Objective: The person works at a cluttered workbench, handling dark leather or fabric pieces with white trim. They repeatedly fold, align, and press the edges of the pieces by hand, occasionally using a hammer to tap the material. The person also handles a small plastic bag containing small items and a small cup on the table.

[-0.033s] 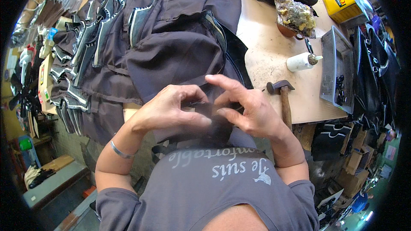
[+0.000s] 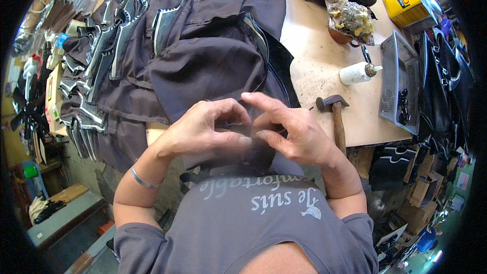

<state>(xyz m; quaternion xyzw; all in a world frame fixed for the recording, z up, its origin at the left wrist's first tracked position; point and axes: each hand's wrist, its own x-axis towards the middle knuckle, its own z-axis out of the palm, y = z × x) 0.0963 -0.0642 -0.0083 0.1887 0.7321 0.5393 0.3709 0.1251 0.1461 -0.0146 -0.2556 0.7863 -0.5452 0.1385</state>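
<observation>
Both my hands are close together in front of my chest, over the near edge of the dark brown fabric (image 2: 208, 73). My left hand (image 2: 205, 129) is curled, thumb and fingers bent toward the right hand. My right hand (image 2: 291, 127) has its index finger reaching left, with the thumb and other fingers bent inward below it. The fingertips almost meet and are partly smeared by motion. Something dark lies between and beneath them; what the fingers grip is too small or hidden to make out.
Fabric bag pieces with black, white-edged trim (image 2: 167, 25) cover the table's left side. To the right are a hammer (image 2: 335, 111), a white glue bottle (image 2: 357, 73), a grey plastic basket (image 2: 388, 91), a yellow can (image 2: 404, 2) and black bags (image 2: 441, 81).
My right hand has shifted very slightly, its index fingertip a little lower and left. The left hand's fingertips have moved slightly to the right. All else stays as it was.
</observation>
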